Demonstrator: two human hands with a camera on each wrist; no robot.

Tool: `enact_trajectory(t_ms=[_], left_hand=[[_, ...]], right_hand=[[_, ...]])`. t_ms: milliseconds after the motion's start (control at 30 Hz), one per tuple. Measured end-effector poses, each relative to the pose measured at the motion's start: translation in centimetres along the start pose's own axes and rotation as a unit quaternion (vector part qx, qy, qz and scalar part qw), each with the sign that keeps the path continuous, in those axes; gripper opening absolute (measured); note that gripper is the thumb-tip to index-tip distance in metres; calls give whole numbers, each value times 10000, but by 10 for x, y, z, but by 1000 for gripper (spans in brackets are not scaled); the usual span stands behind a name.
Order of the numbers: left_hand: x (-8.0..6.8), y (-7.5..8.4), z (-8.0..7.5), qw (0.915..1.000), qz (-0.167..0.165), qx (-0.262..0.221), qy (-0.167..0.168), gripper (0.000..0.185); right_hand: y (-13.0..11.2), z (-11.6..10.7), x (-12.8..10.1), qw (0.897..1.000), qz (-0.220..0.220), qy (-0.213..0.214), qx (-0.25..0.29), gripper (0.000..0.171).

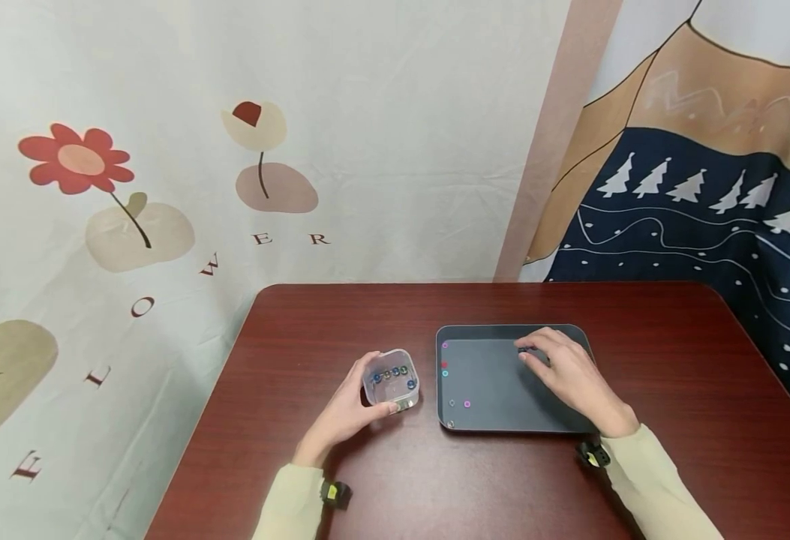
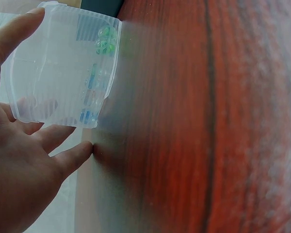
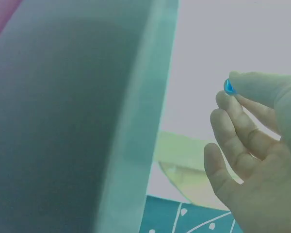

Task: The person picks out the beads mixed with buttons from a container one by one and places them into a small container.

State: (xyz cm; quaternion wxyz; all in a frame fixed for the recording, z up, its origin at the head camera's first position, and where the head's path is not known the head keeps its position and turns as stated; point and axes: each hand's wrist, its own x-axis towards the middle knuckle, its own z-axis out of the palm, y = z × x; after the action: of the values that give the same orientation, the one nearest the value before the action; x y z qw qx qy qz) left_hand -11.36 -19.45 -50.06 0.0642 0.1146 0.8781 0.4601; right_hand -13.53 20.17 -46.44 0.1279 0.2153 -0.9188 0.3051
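Observation:
My left hand (image 1: 343, 409) grips a small clear plastic box (image 1: 390, 390) by its sides, thumb at the near side. Inside the box lie several shiny round beads (image 1: 396, 371), blue and clear in the head view. The left wrist view also shows green ones (image 2: 105, 46) through the wall. Over the right part of a dark grey tray (image 1: 489, 379), my right hand (image 1: 573, 375) pinches a small blue bead (image 3: 229, 87) between thumb and index finger. Its other fingers are loosely bent. Small ring-like beads (image 1: 467, 404), pink, red, light blue and clear, lie along the tray's left side.
Tray and box are side by side, with a narrow gap, on a reddish-brown wooden table (image 1: 503, 480). The tray has a raised rim. Behind the table hangs a printed cloth (image 1: 395, 150) with flowers, and a dark blue one with trees is at the right.

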Motion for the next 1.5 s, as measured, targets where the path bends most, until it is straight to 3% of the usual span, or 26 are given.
enact_trajectory(t_ms=[267,633,1033,1300,1500], left_hand=[[0,0,0,10000,17,-56,13,94],[1,2,-1,10000,0,-83,5,94],[0,3,0,10000,-47,-42,4,94],[1,2,0,9999,84,-114,5,94],[1,1,-1,9999,121,-88,-30,94]], right_hand=[[-26,6,5,9987,-127,390,296,23],[-54,13,17,9953,-266,586,721,26],[-84,38,33,9897,-697,468,1157,25],[-103,67,44,9848,-1300,264,1120,21],[-112,83,49,9856,-1428,-14,903,20]])
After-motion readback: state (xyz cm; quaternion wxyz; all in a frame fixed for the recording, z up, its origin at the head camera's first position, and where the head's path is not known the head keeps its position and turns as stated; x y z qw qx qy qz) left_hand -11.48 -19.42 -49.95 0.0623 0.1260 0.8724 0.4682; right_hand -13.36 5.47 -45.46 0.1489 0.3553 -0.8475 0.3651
